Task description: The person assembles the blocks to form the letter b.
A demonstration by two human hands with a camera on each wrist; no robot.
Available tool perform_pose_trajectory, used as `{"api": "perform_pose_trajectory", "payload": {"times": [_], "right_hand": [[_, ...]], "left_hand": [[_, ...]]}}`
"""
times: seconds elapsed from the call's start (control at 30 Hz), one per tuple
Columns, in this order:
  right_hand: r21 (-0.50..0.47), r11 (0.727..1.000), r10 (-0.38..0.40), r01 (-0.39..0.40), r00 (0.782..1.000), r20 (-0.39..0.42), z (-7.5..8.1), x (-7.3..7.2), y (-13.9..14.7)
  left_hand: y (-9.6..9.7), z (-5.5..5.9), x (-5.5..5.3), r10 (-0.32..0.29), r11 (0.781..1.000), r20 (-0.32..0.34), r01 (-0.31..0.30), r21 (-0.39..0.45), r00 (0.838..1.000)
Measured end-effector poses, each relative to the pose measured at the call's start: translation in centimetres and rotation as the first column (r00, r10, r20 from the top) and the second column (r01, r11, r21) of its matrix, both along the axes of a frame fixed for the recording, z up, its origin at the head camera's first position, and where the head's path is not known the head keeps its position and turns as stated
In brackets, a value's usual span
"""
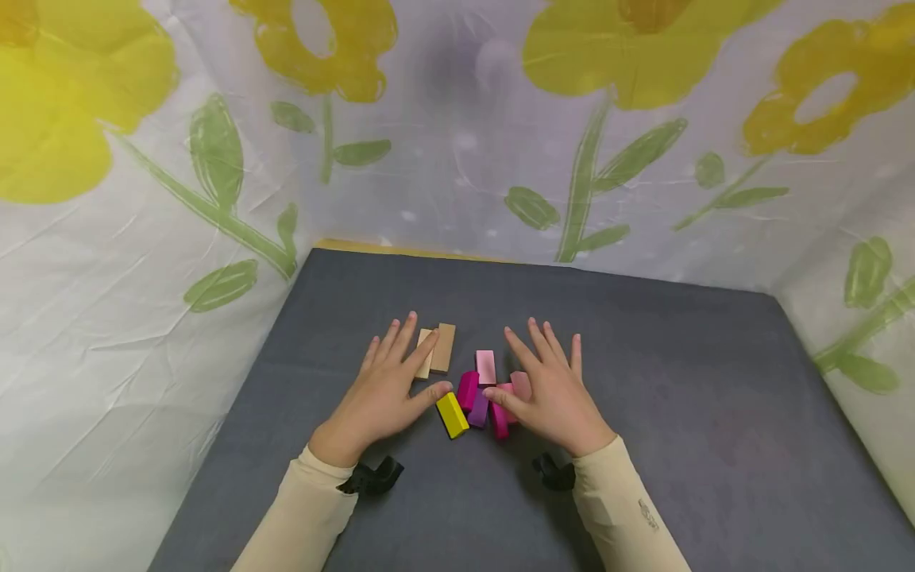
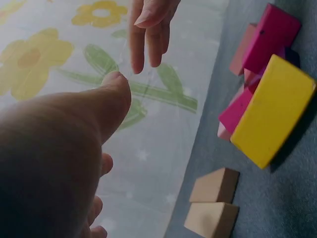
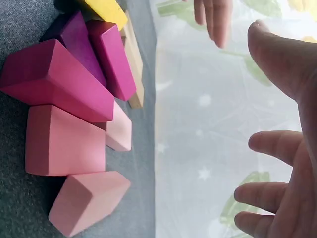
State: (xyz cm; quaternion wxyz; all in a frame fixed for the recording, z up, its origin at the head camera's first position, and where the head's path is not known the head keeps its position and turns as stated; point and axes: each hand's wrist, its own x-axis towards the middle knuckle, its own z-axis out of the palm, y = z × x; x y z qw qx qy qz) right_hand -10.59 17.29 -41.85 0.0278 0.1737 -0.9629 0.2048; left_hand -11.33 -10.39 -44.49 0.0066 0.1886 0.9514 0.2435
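With fingers spread, my left hand (image 1: 382,389) hovers over the table beside a yellow block (image 1: 453,415) and two plain wooden blocks (image 1: 443,348). My right hand (image 1: 561,393) is likewise spread, above the right side of a loose cluster. In that cluster lie a magenta block (image 1: 468,390), a purple block (image 1: 477,408), a second magenta block (image 3: 59,79) and several pink blocks (image 3: 69,141). Both wrist views show the hands raised apart from the blocks, holding nothing. From the head view, the right thumb and palm partly cover the pink blocks.
The blocks lie on a dark grey tabletop (image 1: 679,381). Behind and at the sides hang white sheets (image 1: 443,159) painted with yellow flowers and green leaves. A black strap piece (image 1: 375,477) sits at the left wrist, another (image 1: 554,473) at the right.
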Motion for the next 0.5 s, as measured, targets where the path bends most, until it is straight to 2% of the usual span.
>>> {"api": "perform_pose_trajectory", "payload": {"times": [0.27, 0.5], "right_hand": [[-0.029, 0.999, 0.025, -0.024, 0.999, 0.020, -0.4, -1.4, -0.6], [-0.040, 0.998, 0.040, -0.038, 0.998, 0.056, -0.6, -2.8, -1.0]], "left_hand": [[-0.6, -0.6, -0.3, 0.003, 0.999, 0.031, -0.004, 0.043, 1.000], [-1.0, -2.5, -1.2, 0.017, 0.996, 0.053, -0.021, 0.084, 0.998]]}}
